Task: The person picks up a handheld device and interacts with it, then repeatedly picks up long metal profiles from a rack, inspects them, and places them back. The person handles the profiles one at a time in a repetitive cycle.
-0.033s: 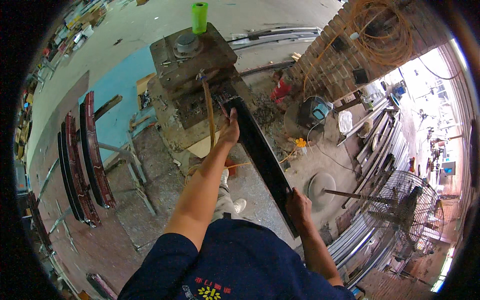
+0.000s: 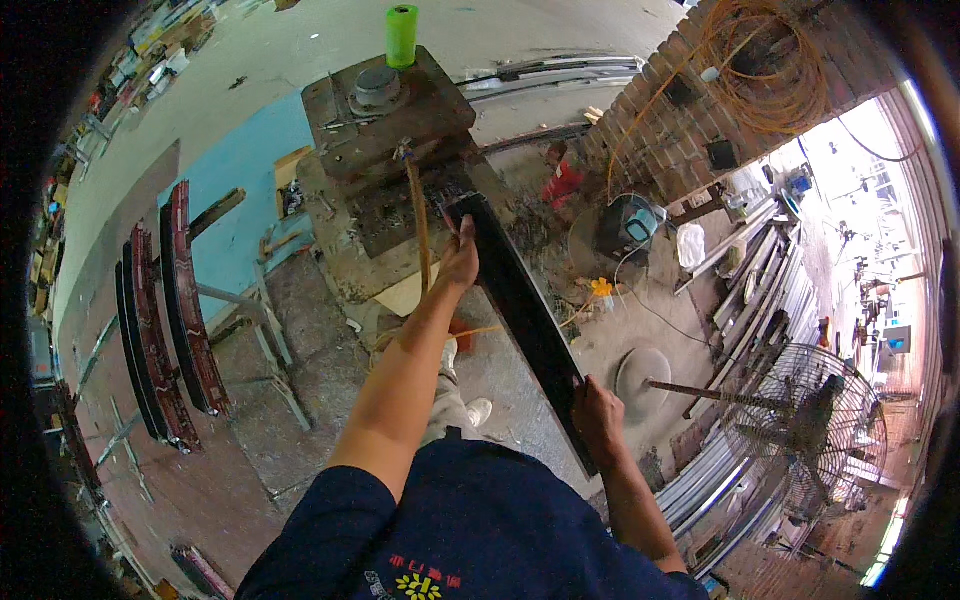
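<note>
In the head view, a long black channel profile [image 2: 525, 305] runs slantwise in front of the person, its far end close to the grimy bed of a block-shaped machine [image 2: 435, 95] and its near end beside the dark shirt; whether the far end rests on metal there or hangs free, I cannot tell. The left hand [image 2: 460, 258] holds the left edge near the far end, thumb laid over the rim, the other fingers mostly hidden, apparently curled beneath. The right hand [image 2: 598, 415] closes on the right edge close to the near end, its fingers bent round the wall and pinching it. The folded section and straight edges suggest stiff sheet metal, so it should move as one rigid piece, fairly light for its length yet awkward to swing. The smooth dark face looks likely to slide or scuff, and the thin rims could bite into bare skin. A wide hold on opposite edges, one hand toward each end, seems right for stopping twist; thumbs sit better over the rim than on the flat. Room for the near end matters too, as the round base [image 2: 643, 374] of a pedestal fan [image 2: 800, 430] stands just to the right.
</note>
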Demonstrator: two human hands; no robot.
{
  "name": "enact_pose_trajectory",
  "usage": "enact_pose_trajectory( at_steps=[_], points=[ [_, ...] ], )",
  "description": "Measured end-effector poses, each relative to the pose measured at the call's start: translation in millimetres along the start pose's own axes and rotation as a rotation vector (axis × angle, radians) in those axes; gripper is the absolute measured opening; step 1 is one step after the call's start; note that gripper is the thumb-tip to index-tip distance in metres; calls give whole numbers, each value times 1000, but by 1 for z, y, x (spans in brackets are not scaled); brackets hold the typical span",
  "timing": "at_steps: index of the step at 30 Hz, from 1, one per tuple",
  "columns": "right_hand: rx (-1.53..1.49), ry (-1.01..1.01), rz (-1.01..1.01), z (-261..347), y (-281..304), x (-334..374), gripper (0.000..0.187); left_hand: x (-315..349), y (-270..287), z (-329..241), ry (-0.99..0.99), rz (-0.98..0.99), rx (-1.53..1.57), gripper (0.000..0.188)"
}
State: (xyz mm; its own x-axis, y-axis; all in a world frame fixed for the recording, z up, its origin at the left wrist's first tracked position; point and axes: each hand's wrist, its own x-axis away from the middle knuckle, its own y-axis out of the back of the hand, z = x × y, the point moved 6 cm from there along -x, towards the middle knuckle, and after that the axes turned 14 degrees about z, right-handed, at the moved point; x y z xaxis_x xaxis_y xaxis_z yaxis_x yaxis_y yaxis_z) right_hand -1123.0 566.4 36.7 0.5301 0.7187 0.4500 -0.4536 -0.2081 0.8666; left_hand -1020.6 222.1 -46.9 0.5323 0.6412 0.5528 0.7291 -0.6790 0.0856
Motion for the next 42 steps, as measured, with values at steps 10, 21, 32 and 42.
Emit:
enact_pose_trajectory(
  at_steps=[10, 21, 32, 42],
  points=[
    [-14, 27, 8, 27, 21, -14, 26, -85, 25, 43, -102, -8, -87, 81],
    [0, 4, 97, 23, 18, -19, 25, -22, 17, -6, -43, 58, -85, 84],
    [-65, 63, 120, 28, 26, -21, 24, -48, 21, 20, -81, -17, -147, 91],
    [-40, 67, 121, 13, 13, -20, 18, -28, 20, 1, 76, 37, -76, 93]
  ],
)
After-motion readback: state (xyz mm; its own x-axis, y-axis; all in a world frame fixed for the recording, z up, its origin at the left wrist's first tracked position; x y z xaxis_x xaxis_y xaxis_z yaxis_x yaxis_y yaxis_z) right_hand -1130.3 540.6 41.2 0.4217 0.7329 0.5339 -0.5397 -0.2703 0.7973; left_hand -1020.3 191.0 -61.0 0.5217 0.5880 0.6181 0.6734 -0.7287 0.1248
